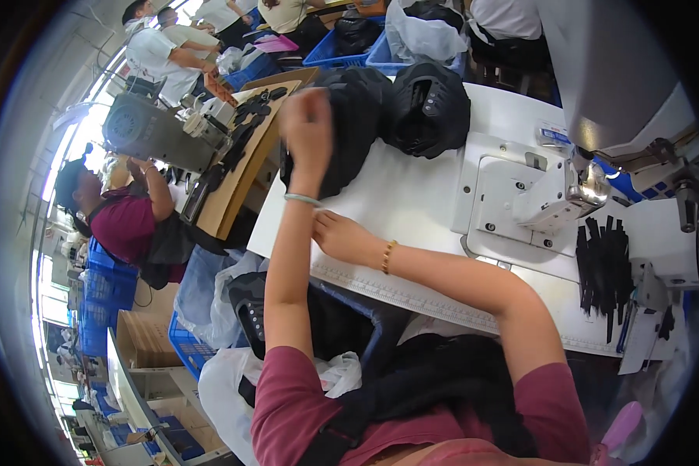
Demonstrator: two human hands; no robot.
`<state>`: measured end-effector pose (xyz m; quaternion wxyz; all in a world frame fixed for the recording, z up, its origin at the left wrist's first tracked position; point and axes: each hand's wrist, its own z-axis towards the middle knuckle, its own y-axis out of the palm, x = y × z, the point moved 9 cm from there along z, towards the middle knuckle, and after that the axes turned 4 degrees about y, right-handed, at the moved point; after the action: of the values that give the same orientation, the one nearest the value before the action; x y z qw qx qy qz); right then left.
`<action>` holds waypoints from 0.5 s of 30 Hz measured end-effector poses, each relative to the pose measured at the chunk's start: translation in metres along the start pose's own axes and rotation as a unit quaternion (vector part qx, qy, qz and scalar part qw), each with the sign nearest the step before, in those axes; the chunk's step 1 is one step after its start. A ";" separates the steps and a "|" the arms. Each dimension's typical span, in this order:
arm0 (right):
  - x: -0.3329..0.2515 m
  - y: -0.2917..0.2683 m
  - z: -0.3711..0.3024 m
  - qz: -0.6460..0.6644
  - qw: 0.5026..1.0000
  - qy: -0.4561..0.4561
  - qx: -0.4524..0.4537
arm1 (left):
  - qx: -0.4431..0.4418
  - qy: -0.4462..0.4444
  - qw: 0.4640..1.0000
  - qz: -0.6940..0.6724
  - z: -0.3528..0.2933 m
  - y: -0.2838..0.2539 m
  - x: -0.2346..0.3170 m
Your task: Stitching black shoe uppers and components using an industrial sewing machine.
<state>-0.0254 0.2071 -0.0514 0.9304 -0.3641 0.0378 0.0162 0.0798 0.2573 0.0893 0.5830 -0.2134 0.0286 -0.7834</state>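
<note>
My left hand point(307, 132) is raised over the left edge of the white worktable point(412, 194), smeared by motion, so its fingers are unclear. A pale bangle point(302, 199) circles that wrist. Just below it, my right hand point(348, 238) reaches across with its fingers drawn together at my left forearm. Whatever they pinch, if anything, is hidden. A gold beaded bracelet point(388, 256) is on my right wrist. Beyond my left hand lies a heap of black fabric pieces point(357, 116). Beside it, a rounded black piece point(429, 109) has an opening and grey marks.
A sewing machine point(559, 194) stands on the right of the table, by a bundle of black strips point(604, 268). A ruler strip point(443, 307) runs along the near edge. Left are a brown board point(245, 167) with black parts and a co-worker point(124, 221). A blue crate point(186, 349) sits below.
</note>
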 end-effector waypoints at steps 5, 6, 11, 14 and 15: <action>-0.017 -0.051 -0.045 -0.073 0.974 0.017 -0.212 | -0.230 0.078 0.969 0.040 -0.021 0.119 0.085; -0.016 -0.068 -0.055 -0.077 0.976 0.030 -0.202 | -0.257 0.045 0.963 0.067 -0.027 0.139 0.081; 0.000 -0.149 -0.098 -0.080 0.985 0.079 -0.128 | -0.290 0.056 0.940 0.168 -0.046 0.173 0.097; 0.019 -0.179 -0.121 -0.034 0.977 0.177 -0.111 | -0.207 0.085 0.953 0.207 -0.048 0.165 0.106; 0.025 -0.189 -0.125 -0.010 0.975 0.205 -0.086 | -0.200 0.016 0.972 0.123 -0.047 0.161 0.097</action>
<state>0.0034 -0.0170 -0.0171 0.8682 -0.4387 0.2225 -0.0652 0.1854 0.1067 0.0281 0.6200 -0.3085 0.2202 -0.6870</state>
